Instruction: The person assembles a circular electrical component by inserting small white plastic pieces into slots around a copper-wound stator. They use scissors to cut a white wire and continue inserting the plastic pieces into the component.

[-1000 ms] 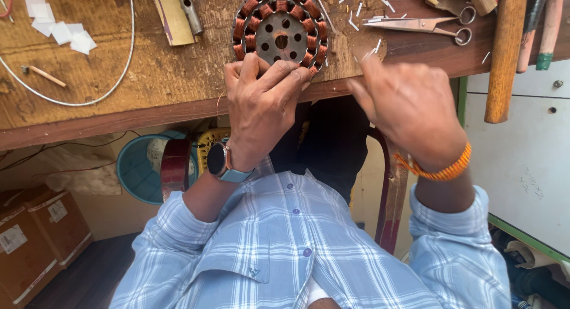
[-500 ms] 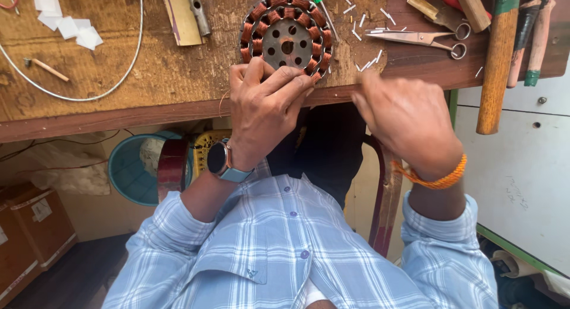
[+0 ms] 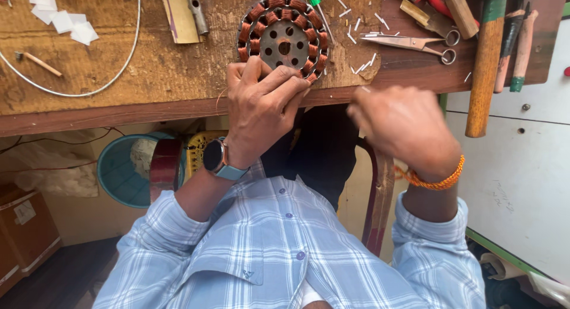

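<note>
I am seeing the left hand resting its fingers on the near rim of the copper-wound stator at the table edge — not clearly gripping. The right hand is blurred; its fingers I cannot tell. Scissors are lying nearby.

The scene is viewed from one head-worn camera, aimed steeply down and close over the near edge of the workbench.
</note>
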